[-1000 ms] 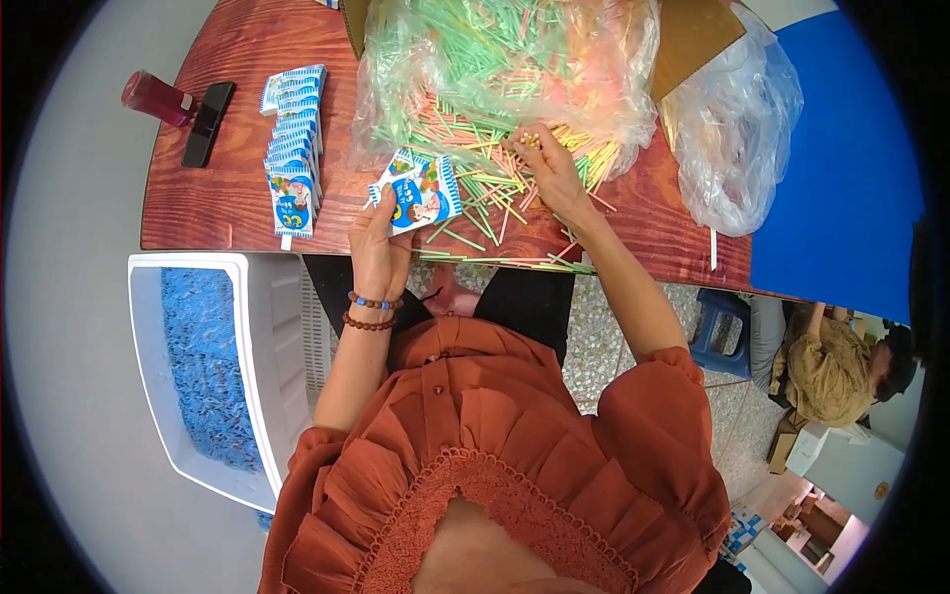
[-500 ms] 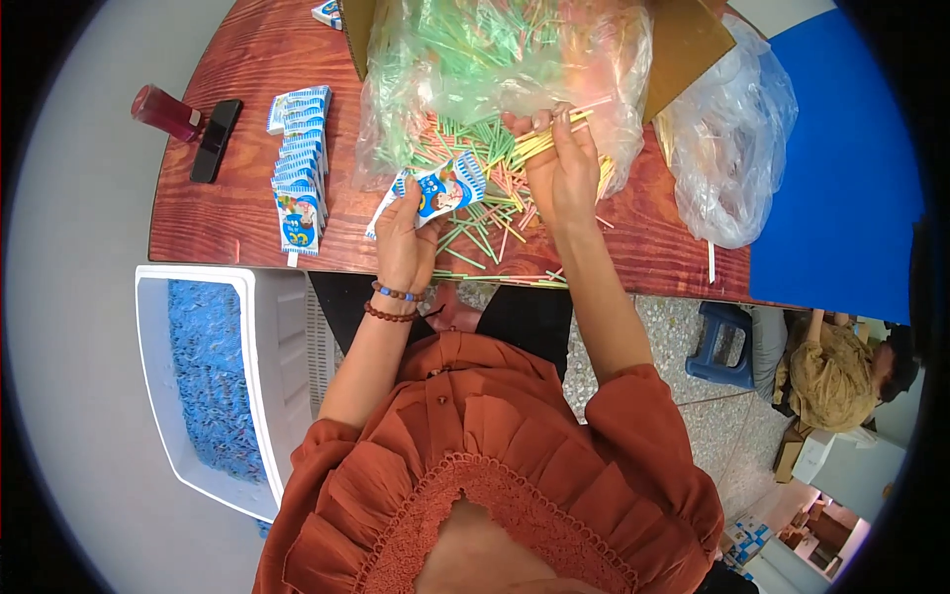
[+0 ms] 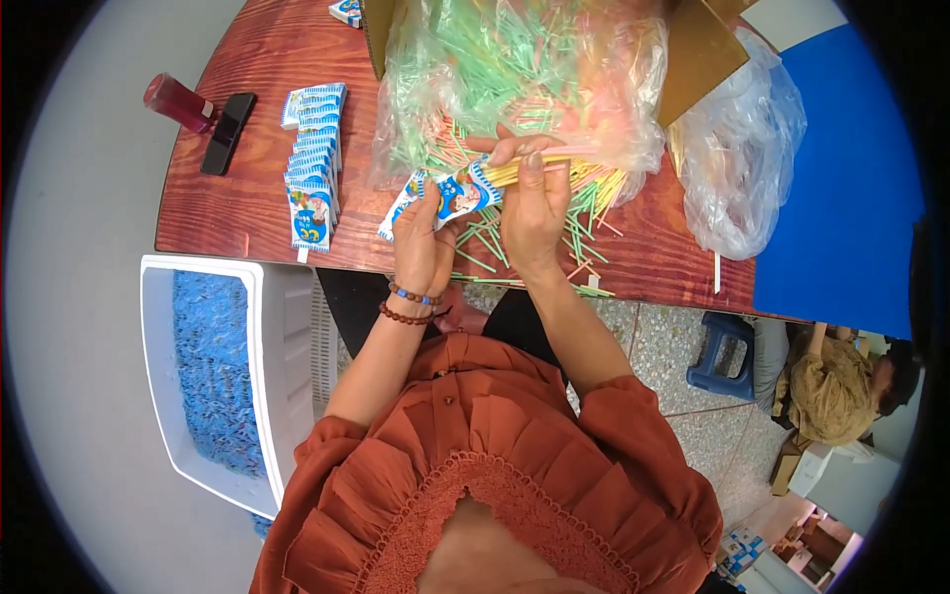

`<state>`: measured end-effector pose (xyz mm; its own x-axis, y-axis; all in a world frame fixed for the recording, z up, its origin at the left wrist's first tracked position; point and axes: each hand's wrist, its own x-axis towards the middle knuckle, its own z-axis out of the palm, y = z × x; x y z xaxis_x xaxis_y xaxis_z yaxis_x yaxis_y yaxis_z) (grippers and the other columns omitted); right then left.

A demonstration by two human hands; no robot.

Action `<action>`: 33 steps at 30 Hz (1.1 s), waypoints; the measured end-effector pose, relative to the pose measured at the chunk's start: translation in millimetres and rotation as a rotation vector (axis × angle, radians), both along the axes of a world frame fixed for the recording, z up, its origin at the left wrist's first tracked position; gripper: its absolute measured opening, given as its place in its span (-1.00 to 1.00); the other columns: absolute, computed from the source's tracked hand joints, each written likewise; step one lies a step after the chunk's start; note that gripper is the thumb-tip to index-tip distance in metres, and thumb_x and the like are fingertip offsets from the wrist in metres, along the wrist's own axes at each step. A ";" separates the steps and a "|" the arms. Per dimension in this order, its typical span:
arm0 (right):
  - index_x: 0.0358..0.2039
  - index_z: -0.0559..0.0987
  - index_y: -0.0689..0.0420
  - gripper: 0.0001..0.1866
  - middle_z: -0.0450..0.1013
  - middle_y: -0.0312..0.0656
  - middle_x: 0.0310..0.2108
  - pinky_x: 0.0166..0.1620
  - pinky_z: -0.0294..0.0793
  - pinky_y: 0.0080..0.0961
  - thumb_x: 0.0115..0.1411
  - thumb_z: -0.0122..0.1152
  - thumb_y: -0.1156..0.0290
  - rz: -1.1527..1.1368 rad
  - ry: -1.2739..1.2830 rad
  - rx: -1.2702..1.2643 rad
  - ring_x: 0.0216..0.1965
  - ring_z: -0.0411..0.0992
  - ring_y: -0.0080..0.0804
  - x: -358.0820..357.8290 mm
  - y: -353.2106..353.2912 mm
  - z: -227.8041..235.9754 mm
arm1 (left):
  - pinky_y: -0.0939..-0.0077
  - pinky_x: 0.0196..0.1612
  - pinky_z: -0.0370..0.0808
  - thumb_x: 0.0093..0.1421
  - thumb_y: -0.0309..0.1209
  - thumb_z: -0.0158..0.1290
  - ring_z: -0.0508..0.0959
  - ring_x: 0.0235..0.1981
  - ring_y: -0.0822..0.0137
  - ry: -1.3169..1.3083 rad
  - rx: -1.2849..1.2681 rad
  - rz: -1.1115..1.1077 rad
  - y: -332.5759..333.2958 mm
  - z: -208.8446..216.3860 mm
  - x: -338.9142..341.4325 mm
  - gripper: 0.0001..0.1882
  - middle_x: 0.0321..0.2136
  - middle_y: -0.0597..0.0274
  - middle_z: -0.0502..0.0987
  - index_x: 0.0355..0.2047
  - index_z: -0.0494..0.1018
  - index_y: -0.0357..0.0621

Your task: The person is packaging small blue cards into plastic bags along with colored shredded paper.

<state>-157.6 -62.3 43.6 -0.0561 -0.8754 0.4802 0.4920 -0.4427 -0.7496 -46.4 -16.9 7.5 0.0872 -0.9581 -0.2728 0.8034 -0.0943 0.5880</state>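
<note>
My left hand (image 3: 421, 236) is closed around a small blue-and-white printed packet (image 3: 459, 198), tilted up to the right. Bracelets of beads circle that wrist. In my right hand (image 3: 535, 213) is a bundle of thin, mostly yellow candy-like sticks (image 3: 505, 174), pinched between thumb and fingers. Their left ends meet the packet's right end; whether they are inside it I cannot tell. Beyond and below my hands, loose green, pink and yellow sticks (image 3: 481, 244) spill over the table from a clear plastic bag (image 3: 435, 89).
Left on the wooden table (image 3: 237, 213) lie a row of overlapping packets (image 3: 315, 163), a black phone (image 3: 228, 134) and a red bottle (image 3: 178, 103). A cardboard box (image 3: 705, 69) and another plastic bag (image 3: 737, 148) stand right. A white foam box (image 3: 259, 376) holds blue packets below left.
My right hand has moved left and nearer to me, bringing the sticks to the packet's right end. The left hand keeps its hold on the packet.
</note>
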 end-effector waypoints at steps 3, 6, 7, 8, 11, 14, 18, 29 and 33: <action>-0.22 0.30 0.10 -0.88 0.45 -0.18 -0.31 0.35 -0.13 0.03 0.40 -0.17 0.34 -0.008 0.055 -0.005 -0.03 0.47 -0.05 5.5 9.2 -2.8 | 0.35 -0.16 0.53 0.38 -0.23 -0.08 0.58 -0.24 0.33 -0.012 -0.016 -0.004 0.6 -1.4 0.9 -0.67 -0.25 0.15 0.59 -0.19 0.49 -0.28; -0.22 0.31 0.13 -0.87 0.48 -0.08 -0.19 0.36 -0.15 0.01 0.40 -0.19 0.35 -0.039 0.111 0.011 0.09 0.39 -0.01 4.9 8.1 -6.6 | 0.34 -0.15 0.53 0.38 -0.23 -0.08 0.58 -0.22 0.34 0.021 -0.036 -0.013 0.6 -4.1 0.8 -0.67 -0.23 0.14 0.59 -0.18 0.49 -0.28; -0.21 0.31 0.14 -0.86 0.49 -0.02 -0.10 0.36 -0.14 -0.01 0.40 -0.19 0.36 -0.065 0.178 0.022 0.16 0.33 -0.02 4.2 7.1 -8.0 | 0.34 -0.15 0.53 0.38 -0.23 -0.08 0.58 -0.22 0.34 0.021 -0.037 -0.012 0.9 -3.9 0.2 -0.67 -0.23 0.14 0.59 -0.18 0.49 -0.28; -0.21 0.31 0.14 -0.86 0.49 -0.02 -0.10 0.36 -0.14 -0.01 0.40 -0.19 0.36 -0.065 0.178 0.020 0.16 0.33 -0.02 5.5 7.6 -8.6 | 0.34 -0.15 0.53 0.38 -0.23 -0.07 0.58 -0.22 0.34 0.016 -0.028 -0.002 0.3 -2.6 -1.3 -0.68 -0.22 0.15 0.59 -0.18 0.49 -0.28; -0.16 0.34 0.18 -0.84 0.39 0.09 0.07 0.35 -0.07 -0.14 0.40 -0.18 0.37 -0.101 0.135 0.082 0.28 0.17 -0.10 12.6 12.6 -9.1 | 0.33 -0.14 0.53 0.37 -0.24 -0.07 0.58 -0.20 0.35 0.017 -0.010 0.018 -3.6 -6.5 -5.3 -0.68 -0.21 0.16 0.58 -0.17 0.48 -0.27; -0.08 0.33 0.22 -0.79 0.31 0.05 0.18 0.37 -0.10 -0.23 0.41 -0.18 0.37 -0.061 0.068 0.191 0.34 0.07 -0.17 14.5 13.5 -8.5 | 0.32 -0.11 0.52 0.37 -0.24 -0.07 0.58 -0.18 0.34 0.041 -0.014 0.023 -6.8 -12.6 -7.8 -0.69 -0.19 0.15 0.58 -0.14 0.47 -0.27; -0.08 0.40 0.27 -0.71 0.22 0.05 0.25 0.33 0.02 -0.31 0.39 -0.20 0.34 0.079 -0.080 0.313 0.30 0.12 -0.23 7.4 6.4 -2.9 | 0.30 -0.03 0.50 0.37 -0.25 -0.07 0.56 -0.11 0.31 0.126 -0.019 0.029 -13.4 -13.1 -10.5 -0.68 -0.12 0.12 0.55 -0.10 0.45 -0.30; 0.11 0.41 0.32 -0.50 0.18 -0.01 0.28 0.34 -0.01 -0.38 0.40 -0.24 0.19 0.092 0.291 0.240 0.30 0.11 -0.25 -2.6 -12.3 -8.1 | 0.27 0.09 0.42 0.37 -0.20 -0.08 0.48 0.01 0.30 0.256 -0.062 -0.042 -24.4 -23.4 -12.2 -0.64 -0.02 0.20 0.50 0.04 0.36 -0.16; 0.19 0.27 0.35 -0.47 0.18 0.04 0.26 0.34 0.04 -0.23 0.39 -0.21 0.18 0.148 -0.054 0.241 0.30 0.12 -0.21 -1.4 -16.7 -5.9 | 0.28 0.03 0.48 0.34 -0.19 -0.04 0.51 -0.02 0.28 0.416 -0.065 -0.024 -27.6 -28.5 -0.9 -0.64 -0.04 0.22 0.52 0.03 0.38 -0.13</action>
